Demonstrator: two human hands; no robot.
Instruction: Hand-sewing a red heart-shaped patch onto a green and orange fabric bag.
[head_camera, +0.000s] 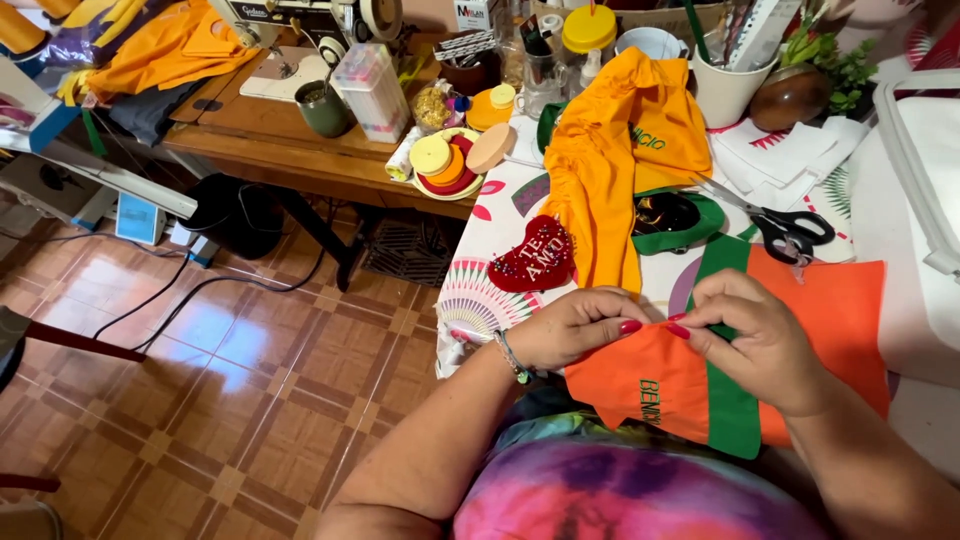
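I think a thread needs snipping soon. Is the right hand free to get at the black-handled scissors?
Probably not at once: the right hand is pinching the orange and green fabric. The scissors lie uncovered on the table just beyond it, nothing between.

The fabric piece (800, 320) lies on the near edge of the table (500, 225), partly overhanging toward the person. The left hand (575, 325) rests on its left edge; the right hand (760, 345) rests on its middle, fingertips close together. Behind the fabric piece lie the scissors (785, 228) (to the right) and a bunched garment (615, 165) (centre). A heart-shaped pincushion (530, 258) sits left of the garment. Further left, behind, stands the sewing machine table (290, 145), with thread spools (445, 165) at its right end.
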